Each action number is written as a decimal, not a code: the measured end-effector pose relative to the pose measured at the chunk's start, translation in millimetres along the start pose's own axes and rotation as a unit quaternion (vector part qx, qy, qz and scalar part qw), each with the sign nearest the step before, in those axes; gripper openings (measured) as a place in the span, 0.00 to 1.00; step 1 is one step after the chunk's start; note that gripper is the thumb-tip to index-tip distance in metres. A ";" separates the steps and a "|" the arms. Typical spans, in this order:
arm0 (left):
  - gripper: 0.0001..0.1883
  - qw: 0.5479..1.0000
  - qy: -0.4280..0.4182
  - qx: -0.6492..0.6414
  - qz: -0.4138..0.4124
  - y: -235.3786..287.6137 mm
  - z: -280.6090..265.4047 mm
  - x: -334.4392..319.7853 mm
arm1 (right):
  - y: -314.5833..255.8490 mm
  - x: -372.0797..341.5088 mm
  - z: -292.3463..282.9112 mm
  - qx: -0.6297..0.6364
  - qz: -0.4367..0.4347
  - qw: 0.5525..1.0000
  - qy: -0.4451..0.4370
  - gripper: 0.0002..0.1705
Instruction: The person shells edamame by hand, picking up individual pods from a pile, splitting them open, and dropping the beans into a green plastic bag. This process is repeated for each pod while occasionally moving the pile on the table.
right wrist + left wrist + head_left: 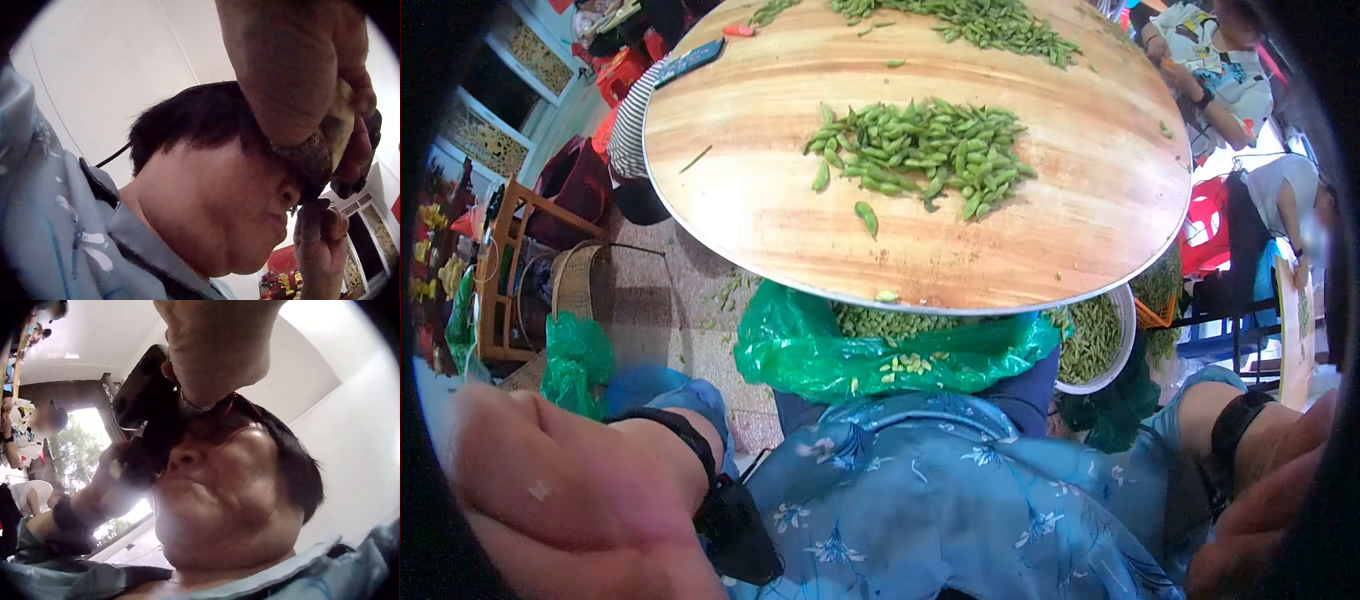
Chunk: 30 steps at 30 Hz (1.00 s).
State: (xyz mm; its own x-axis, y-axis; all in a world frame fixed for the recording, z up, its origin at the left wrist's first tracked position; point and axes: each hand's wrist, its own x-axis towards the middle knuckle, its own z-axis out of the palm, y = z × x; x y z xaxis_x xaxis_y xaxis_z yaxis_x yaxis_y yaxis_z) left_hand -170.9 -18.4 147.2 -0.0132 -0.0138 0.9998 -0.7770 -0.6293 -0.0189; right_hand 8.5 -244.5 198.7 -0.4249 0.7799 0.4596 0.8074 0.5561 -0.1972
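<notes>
Both hands are raised beside the person's head. The left hand (580, 490) looms large at the lower left of the head view. In the left wrist view the left hand (219, 350) is beside a black device (140, 387) worn at the face; its fingertips are hidden. The right hand (1270, 500) is at the right edge of the head view. Seen from the right wrist, the right hand (294, 69) has its fingers curled round a pale yellowish thing (342, 125), close to the device. Green pods (930, 150) lie piled on the round table (750, 230).
A green plastic bag (790, 350) with shelled beans lies open below the table edge. To its right stands a white tub (1128, 325) of pods. A phone (690, 62) lies at the table's upper left. Wooden chair at left; other people at both sides.
</notes>
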 end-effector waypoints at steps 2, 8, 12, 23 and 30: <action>0.09 1.000 0.004 0.005 0.010 -0.7 2.6 4.6 | 1.9 0.4 -4.6 -0.004 0.003 1.000 0.006 0.12; 0.09 0.994 -0.018 0.095 -0.043 -11.6 10.6 8.4 | 2.3 -7.6 -11.7 0.011 0.052 0.997 0.057 0.13; 0.09 0.920 -0.167 0.222 -0.278 -38.4 7.6 -28.4 | 33.2 -21.8 42.6 0.087 0.219 0.970 0.055 0.13; 0.08 0.749 -0.235 0.294 -0.545 -131.4 -22.8 -149.5 | 99.9 -5.8 210.4 0.103 0.315 0.943 -0.018 0.15; 0.07 0.725 -0.298 0.375 -0.494 -158.2 -4.5 -162.4 | 83.0 -13.7 195.1 0.123 0.297 0.947 -0.020 0.07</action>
State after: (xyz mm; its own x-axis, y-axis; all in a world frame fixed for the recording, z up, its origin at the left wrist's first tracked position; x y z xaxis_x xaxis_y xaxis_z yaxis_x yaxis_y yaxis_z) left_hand -48.7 86.9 -12.1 0.7647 0.5402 0.3512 0.3436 -0.8030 0.4869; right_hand 1.4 -153.0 7.1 0.0547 0.9834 0.1728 0.7915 0.0628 -0.6079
